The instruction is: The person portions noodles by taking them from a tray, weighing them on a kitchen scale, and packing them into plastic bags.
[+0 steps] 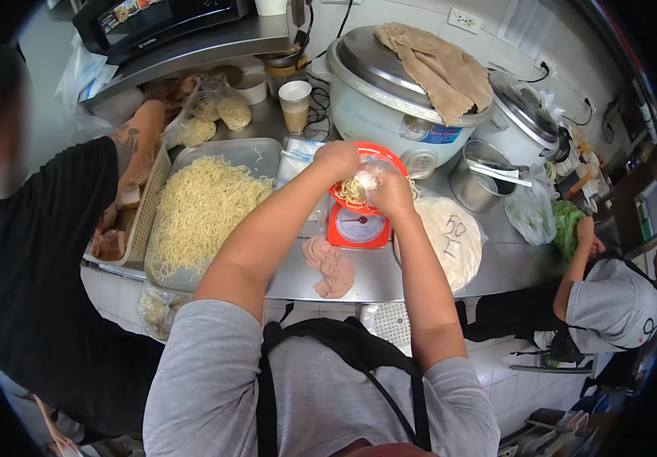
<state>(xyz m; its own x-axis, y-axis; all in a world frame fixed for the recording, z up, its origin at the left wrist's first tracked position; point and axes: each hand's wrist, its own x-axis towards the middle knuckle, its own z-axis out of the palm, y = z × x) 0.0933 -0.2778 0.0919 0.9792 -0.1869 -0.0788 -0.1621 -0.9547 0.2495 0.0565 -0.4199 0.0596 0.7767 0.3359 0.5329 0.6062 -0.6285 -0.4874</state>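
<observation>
Both my hands are over the red bowl [391, 150] of a red kitchen scale [359, 227]. In the bowl lie yellow noodles [350, 193] and a clear plastic bag [368, 178]. My right hand [391, 193] is closed on the bunched bag. My left hand [337, 161] is closed at the bowl's left rim; what its fingers hold is hidden. Left of the scale, a large tray [256, 152] carries a heap of loose noodles [203, 206]. A crumpled pinkish cloth [330, 266] lies in front of the scale.
A big rice cooker [359, 95] with a brown cloth [439, 65] stands behind the scale. To the right are a round plastic-wrapped stack [444, 240] marked "50" and a metal pot [475, 186]. A cup [295, 107] stands behind. People work at left and right.
</observation>
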